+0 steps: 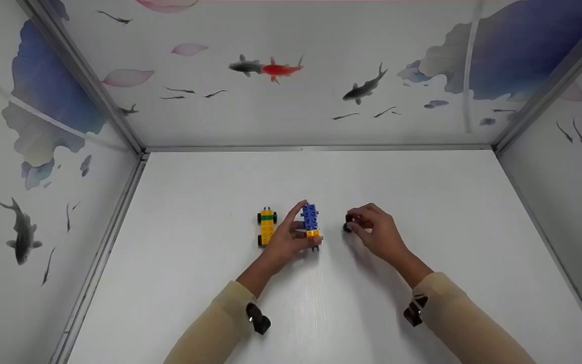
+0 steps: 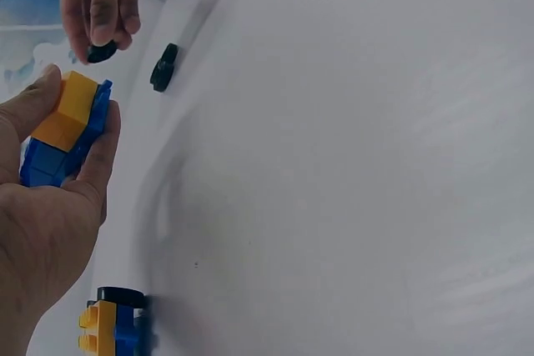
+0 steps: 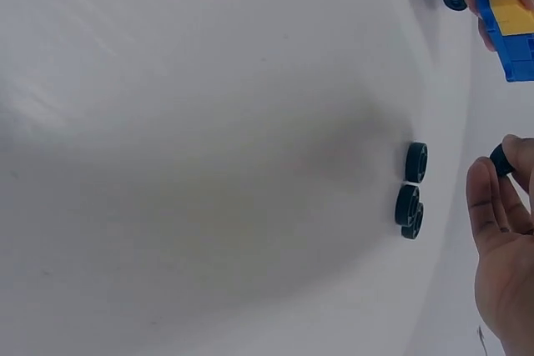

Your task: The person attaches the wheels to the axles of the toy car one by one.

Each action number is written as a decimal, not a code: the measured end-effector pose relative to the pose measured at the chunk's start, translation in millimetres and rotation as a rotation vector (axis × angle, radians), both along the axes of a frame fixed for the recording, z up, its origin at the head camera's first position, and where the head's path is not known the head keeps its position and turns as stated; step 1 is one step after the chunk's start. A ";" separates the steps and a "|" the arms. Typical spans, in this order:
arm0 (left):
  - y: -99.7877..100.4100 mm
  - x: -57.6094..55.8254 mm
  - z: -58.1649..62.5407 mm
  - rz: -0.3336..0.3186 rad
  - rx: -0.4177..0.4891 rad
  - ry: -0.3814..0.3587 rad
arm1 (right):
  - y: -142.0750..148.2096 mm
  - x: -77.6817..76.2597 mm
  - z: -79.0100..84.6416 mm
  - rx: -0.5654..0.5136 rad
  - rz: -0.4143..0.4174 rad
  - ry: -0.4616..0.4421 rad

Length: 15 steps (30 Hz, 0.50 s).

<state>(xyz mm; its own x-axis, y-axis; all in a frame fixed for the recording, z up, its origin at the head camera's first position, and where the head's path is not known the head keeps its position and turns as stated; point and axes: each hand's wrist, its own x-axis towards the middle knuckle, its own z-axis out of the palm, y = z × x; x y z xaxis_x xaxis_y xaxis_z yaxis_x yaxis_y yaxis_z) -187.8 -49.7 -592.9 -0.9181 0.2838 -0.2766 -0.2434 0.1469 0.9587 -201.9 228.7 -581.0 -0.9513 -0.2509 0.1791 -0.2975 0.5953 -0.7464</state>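
Head view: right hand point(image 1: 379, 231) pinches a dark wheel point(image 2: 102, 52), half hidden by its grip. Left hand point(image 1: 282, 241) grips the blue-yellow block build point(image 1: 310, 217) over the white table point(image 1: 316, 303); right wrist view crops it. Loose wheels point(image 3: 416, 162) lie near the right hand, two overlapping. Yellow wheeled car point(image 1: 267, 230) stands beside the left hand, cut off in left wrist view.
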 end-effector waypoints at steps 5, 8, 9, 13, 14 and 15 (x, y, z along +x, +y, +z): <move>1.4 2.2 2.2 -0.008 0.013 -0.019 | -6.4 -1.0 3.3 -0.007 -0.008 -0.029; 2.0 3.1 2.0 -0.010 0.012 -0.018 | -10.2 -0.9 5.1 -0.019 -0.012 -0.053; 2.1 3.5 1.8 -0.011 0.010 -0.021 | -11.2 -0.8 5.5 -0.022 -0.013 -0.060; 2.6 5.0 1.6 -0.015 0.008 -0.031 | -15.4 -0.5 5.4 -0.027 -0.020 -0.074; 2.7 5.4 1.8 -0.016 0.011 -0.033 | -16.4 -0.6 5.1 -0.034 -0.019 -0.074; 2.7 5.8 2.1 -0.020 0.009 -0.030 | -17.6 -0.6 4.8 -0.039 -0.019 -0.074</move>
<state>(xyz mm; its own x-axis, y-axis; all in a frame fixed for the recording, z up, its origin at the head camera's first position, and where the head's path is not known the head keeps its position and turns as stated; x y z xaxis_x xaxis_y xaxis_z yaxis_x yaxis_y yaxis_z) -182.0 -47.0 -590.8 -0.9034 0.3047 -0.3016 -0.2696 0.1431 0.9523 -202.5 211.1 -576.2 -0.9669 -0.2270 0.1170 -0.2293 0.5705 -0.7886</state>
